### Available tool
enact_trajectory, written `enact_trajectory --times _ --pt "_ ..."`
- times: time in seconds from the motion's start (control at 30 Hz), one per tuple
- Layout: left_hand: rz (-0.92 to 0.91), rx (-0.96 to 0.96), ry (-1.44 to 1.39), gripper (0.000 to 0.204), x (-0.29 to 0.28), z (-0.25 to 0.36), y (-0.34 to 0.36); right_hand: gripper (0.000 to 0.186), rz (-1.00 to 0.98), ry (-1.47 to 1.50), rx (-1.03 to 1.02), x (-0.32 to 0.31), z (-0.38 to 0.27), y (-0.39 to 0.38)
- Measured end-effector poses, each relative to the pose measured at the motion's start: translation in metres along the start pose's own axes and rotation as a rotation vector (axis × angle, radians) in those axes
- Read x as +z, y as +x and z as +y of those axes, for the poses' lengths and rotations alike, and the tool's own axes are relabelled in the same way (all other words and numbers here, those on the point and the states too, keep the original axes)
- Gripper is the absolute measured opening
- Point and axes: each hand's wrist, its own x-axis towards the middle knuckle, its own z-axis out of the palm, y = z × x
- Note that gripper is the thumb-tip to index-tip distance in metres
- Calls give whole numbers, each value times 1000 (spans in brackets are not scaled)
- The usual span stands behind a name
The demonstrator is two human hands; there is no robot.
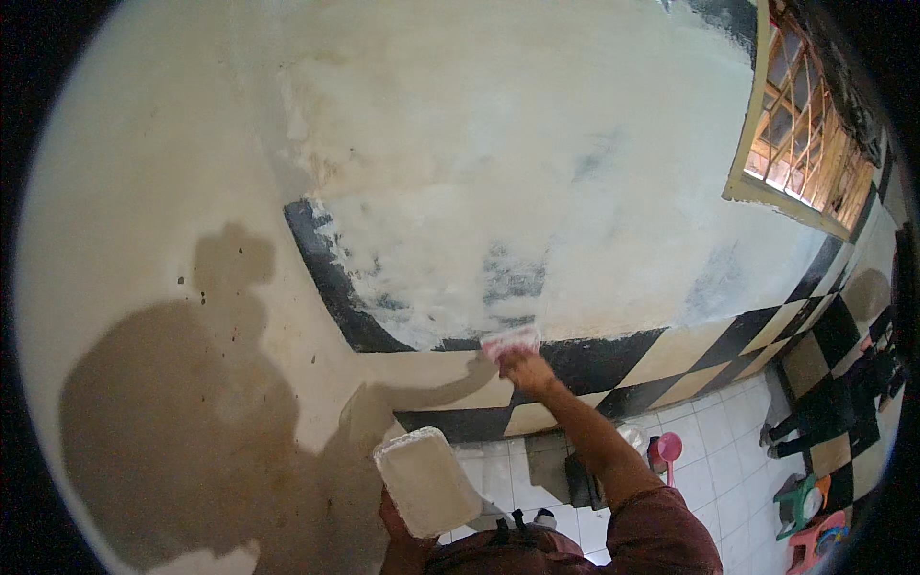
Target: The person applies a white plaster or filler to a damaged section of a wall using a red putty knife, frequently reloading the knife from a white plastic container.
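My right hand (525, 372) grips a flat pink spreader (511, 341) smeared with white. The spreader is at the wall, by the lower edge of a whitish coated area (623, 259) and over the top of the black and cream checks (599, 362). Dark patches (513, 273) show through the coat just above it. Low on the left, my left hand (395, 522) holds a rectangular white tub (381, 462) from its side and underneath. Pale paste (431, 484) lies inside the tub, and some has dried on its rim.
A barred window (805, 125) is at upper right. On the white tiled floor (724, 470) stand a pink dipper (669, 447), a green stool (793, 505) and a pink stool (810, 548). Another person in dark clothes (834, 412) stands at far right. My shadow (182, 412) falls on the left wall.
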Motion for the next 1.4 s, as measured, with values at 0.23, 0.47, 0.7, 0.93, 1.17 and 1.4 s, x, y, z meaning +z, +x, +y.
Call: enact_trajectory --times 0.23,0.47,0.7,0.93,1.17,1.4 --pt "104 12 94 57 81 -7 -7 32 -11 195 158 -45 -57 -25" --pt "1 -64 25 54 26 -5 7 14 534 15 186 -224 -11 109" --pt "40 5 72 56 63 -3 -11 19 413 10 80 -173 -1 157" --pt "56 15 60 58 65 -3 -4 27 27 106 -35 19 -62 14" --pt "25 24 73 58 86 -13 -3 37 251 -5 3 -237 9 92" --pt "17 -27 159 60 90 -23 7 11 502 -268 213 -353 86 148"
